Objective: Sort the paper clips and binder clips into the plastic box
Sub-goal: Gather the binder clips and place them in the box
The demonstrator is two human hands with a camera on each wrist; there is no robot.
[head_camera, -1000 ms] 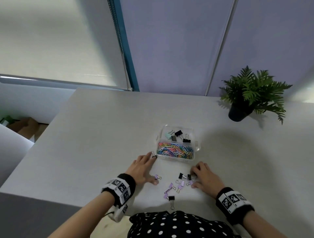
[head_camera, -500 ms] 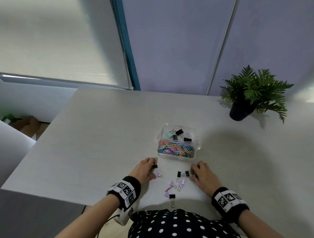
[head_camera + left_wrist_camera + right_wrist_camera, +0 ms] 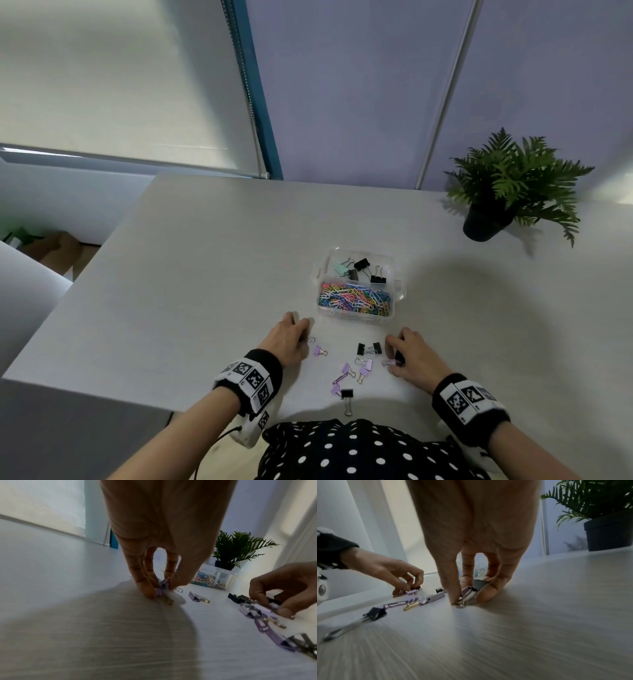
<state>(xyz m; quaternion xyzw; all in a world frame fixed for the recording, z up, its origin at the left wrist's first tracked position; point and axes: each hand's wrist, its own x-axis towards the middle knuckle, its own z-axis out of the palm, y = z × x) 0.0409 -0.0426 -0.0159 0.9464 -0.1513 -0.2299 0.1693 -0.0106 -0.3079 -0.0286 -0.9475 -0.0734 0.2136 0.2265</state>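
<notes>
A pale wood-grain surface (image 3: 212, 274) fills the lower view. Behind it stands a lilac wall (image 3: 359, 89); to the left a white roller blind (image 3: 120, 78) glows with daylight beside a blue window frame (image 3: 255, 102). A potted fern (image 3: 510, 192) stands far right.

The tabletop (image 3: 205, 274) looks like pale wood with a fine grain, smooth and matt. The plastic box (image 3: 397, 291) is clear, shiny plastic. The paper clips (image 3: 354, 301) inside it are thin wire with a bright coloured coat. The binder clips (image 3: 368, 349) on the tabletop have matt purple or black bodies and shiny metal handles, some silver and some gold. The plant pot (image 3: 483, 228) is dark and matt. Soft black cloth bands (image 3: 270, 366) sit on both wrists, with flat printed black and white tags. The shirt (image 3: 359, 452) is dark cloth with white dots
</notes>
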